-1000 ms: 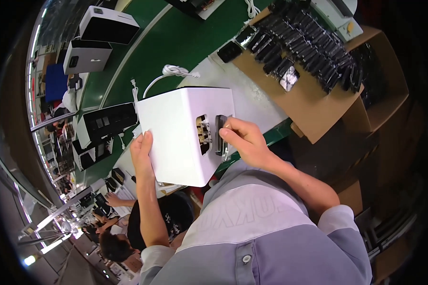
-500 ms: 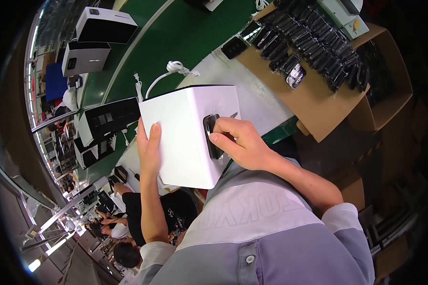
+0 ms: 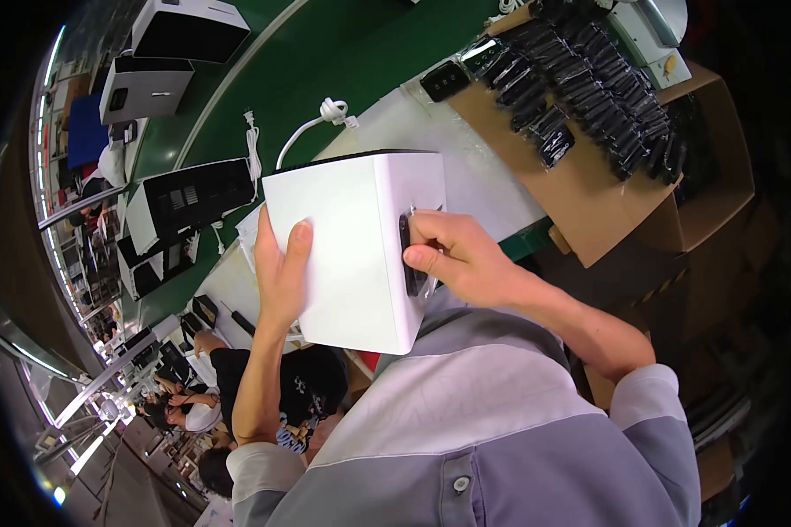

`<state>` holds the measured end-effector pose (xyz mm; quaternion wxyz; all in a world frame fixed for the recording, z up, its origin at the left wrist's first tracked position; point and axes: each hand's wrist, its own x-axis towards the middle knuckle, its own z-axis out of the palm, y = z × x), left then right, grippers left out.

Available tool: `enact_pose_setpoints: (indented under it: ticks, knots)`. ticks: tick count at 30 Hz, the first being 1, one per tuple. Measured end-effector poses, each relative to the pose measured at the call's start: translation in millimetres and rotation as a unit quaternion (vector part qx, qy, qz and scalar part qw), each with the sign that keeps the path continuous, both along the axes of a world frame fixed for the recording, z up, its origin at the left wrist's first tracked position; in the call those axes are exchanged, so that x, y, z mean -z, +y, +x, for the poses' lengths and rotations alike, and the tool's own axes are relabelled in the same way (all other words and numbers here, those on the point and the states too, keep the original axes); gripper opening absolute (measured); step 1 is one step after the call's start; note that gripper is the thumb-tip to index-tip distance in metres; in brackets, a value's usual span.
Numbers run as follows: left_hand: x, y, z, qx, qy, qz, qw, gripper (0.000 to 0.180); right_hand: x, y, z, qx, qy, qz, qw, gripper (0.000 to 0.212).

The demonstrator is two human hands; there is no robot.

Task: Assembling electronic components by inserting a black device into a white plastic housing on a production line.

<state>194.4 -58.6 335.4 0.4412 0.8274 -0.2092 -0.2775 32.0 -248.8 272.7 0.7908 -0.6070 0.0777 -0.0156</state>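
A white box-shaped appliance (image 3: 347,255) with a dark back edge is tilted up in front of me, a white power cord (image 3: 292,142) rising behind it. My left hand (image 3: 283,272) grips its left edge, thumb flat on the white face and the other fingers mostly hidden behind. At the narrow right side, my right hand (image 3: 466,255) is closed with bent fingers on a black oblong piece (image 3: 406,255). That piece lies against the appliance's side wall, and a bit of clear plastic shows below the fingers. My right fingertips are partly hidden.
Many black pieces in clear wrap (image 3: 580,79) lie on a cardboard sheet (image 3: 571,211) at the right, beside an open carton (image 3: 721,158). Similar white-and-black appliances (image 3: 193,206) stand along the green conveyor (image 3: 228,123). A co-worker in black (image 3: 290,386) sits at the lower left.
The appliance has turned slightly, so its side wall looks narrower. My right hand has shifted a little to the right with it, still at the black oblong piece.
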Motion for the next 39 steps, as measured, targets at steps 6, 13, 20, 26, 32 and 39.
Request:
enact_pose_setpoints:
  ticks: [6, 13, 20, 26, 32, 39]
  knots:
    - [4, 4, 1, -0.014, -0.005, -0.001, 1.000, 0.062, 1, -7, -1, -0.038, 0.042, 0.102, 0.993, 0.028]
    - [10, 4, -1, -0.046, 0.011, -0.020, 0.999, 0.054, 22, -2, 13, 0.329, 0.012, -0.051, 0.943, 0.036]
    - [16, 9, 1, -0.078, -0.016, -0.017, 0.997, 0.052, 46, 49, 52, 0.366, -0.166, -0.071, 0.913, 0.069]
    - [-9, 32, -16, -0.088, 0.092, 0.003, 0.992, 0.037, 197, 55, -38, 0.277, 0.112, -0.184, 0.936, 0.055]
    - [-20, -13, 18, -0.088, 0.195, -0.104, 0.971, 0.027, 203, 7, -32, 0.221, 0.029, -0.334, 0.916, 0.034]
    - [-65, -107, 139, -0.001, 0.069, -0.012, 0.998, 0.025, 232, -14, 31, 0.187, -0.014, -0.514, 0.837, 0.032]
